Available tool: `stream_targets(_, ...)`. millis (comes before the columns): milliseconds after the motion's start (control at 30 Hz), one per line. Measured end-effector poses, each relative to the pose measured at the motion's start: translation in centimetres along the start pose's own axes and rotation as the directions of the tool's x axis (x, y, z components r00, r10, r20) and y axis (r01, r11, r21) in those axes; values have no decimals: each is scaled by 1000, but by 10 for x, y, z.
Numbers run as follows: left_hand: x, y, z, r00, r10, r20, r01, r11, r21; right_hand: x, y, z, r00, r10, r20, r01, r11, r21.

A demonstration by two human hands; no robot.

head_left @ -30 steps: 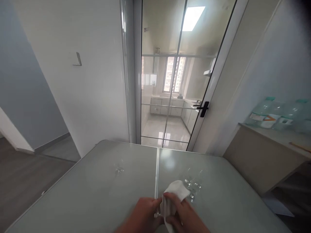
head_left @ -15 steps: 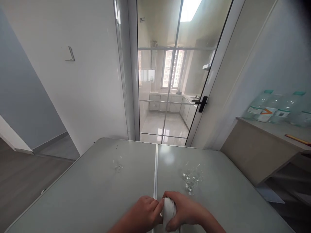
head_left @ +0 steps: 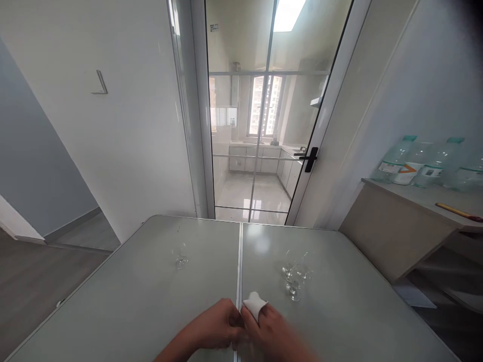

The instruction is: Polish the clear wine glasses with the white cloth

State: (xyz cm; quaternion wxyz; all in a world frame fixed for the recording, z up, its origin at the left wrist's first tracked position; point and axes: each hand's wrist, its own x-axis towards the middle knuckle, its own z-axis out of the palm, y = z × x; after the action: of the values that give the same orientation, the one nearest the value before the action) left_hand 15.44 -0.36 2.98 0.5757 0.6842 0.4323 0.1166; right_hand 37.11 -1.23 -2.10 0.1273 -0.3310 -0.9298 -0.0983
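Observation:
My right hand [head_left: 267, 329], slightly blurred, grips a white cloth [head_left: 254, 302] whose folded end sticks up past its fingers. My left hand [head_left: 222, 322] is beside it at the table's centre seam, with fingers curled closed. A faint, clear shape shows below the two hands, too indistinct to name. Beyond my right hand, a clear stemmed glass [head_left: 293, 290] stands close to two others [head_left: 288, 270] [head_left: 302, 270]. Another stemmed glass [head_left: 181, 260] stands alone on the left half of the table.
The grey-green table [head_left: 151, 301] has a metal seam down its middle. To the right, a shelf [head_left: 411, 193] carries several plastic bottles [head_left: 407, 166] and a yellow-red stick [head_left: 456, 211]. A glass door [head_left: 252, 191] with a black handle [head_left: 311, 160] is behind the table.
The white cloth, earlier bunched upright between both hands, now extends forward from my right hand's fingers. My left hand has shifted slightly left. The view has turned a little; the standing glasses stay put.

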Motion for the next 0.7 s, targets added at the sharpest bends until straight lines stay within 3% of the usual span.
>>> stream_targets(67,4,-6,9,996,81,-23,-78,991,111,0,-3,1,995,77,61,-82,993,82)
stream_targets(133,11,-19,21,980,175,-90,-135,929,344,0,-1,-6,959,216,182,-257,936,242)
stream_targets(200,21,-36,36,945,298,-136,-141,746,651,-1,5,-16,892,342,296,-441,802,403)
stream_targets(300,34,-59,55,864,502,31,-230,338,913,-5,19,-26,803,351,482,-588,598,545)
stream_targets(367,40,-68,62,813,572,105,-261,197,945,-7,26,-25,778,255,574,-608,532,589)
stream_targets(400,42,-69,63,805,586,98,-257,194,947,-8,27,-22,787,241,568,-597,530,602)
stream_targets(433,44,-69,62,812,580,58,-241,243,939,-9,27,-17,809,267,524,-574,551,606)
stream_targets(500,45,-61,56,850,520,-89,-197,469,861,-8,24,-5,865,363,346,-500,669,549)
stream_targets(600,40,-39,39,902,306,-305,-138,873,467,-2,15,13,946,319,60,-322,901,289)
stream_targets(667,34,-23,27,946,119,-301,-88,989,116,1,9,16,975,220,-41,-211,965,157)
stream_targets(700,30,-16,22,972,28,-234,-36,999,-29,2,7,13,978,202,-52,-191,969,157)
